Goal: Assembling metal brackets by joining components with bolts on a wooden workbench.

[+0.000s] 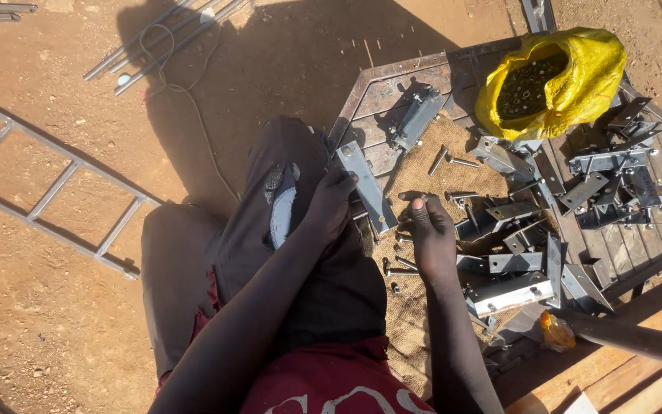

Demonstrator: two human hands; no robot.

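Left hand (332,201) is clenched round the near end of a flat grey metal bracket (365,186), holding it tilted over the knee; the bracket's far end points up and away from the grip. Right hand (430,234) sits just beside that grip, fingers curled at the bracket's lower end; looks like it's pinching a small bolt (411,197) there, though the fingertips hide most of it, so I can't tell for sure how firm that hold is. Judging by this, the step in hand is fitting a fastener into the bracket's end hole. The next move needs the bolt lined up square with the hole while the left hand keeps the bracket from twisting. Loose bolts (401,268) lie on the burlap mat (408,322) just below the right hand. Finished-looking brackets are piled (515,261) on the far side of that hand, more (614,172) well beyond. A yellow bag (568,73) of small hardware sits open, up and away from both hands, on the metal grate (381,84). A metal ladder frame (55,192) lies on the dirt, well apart on the left-hand side.
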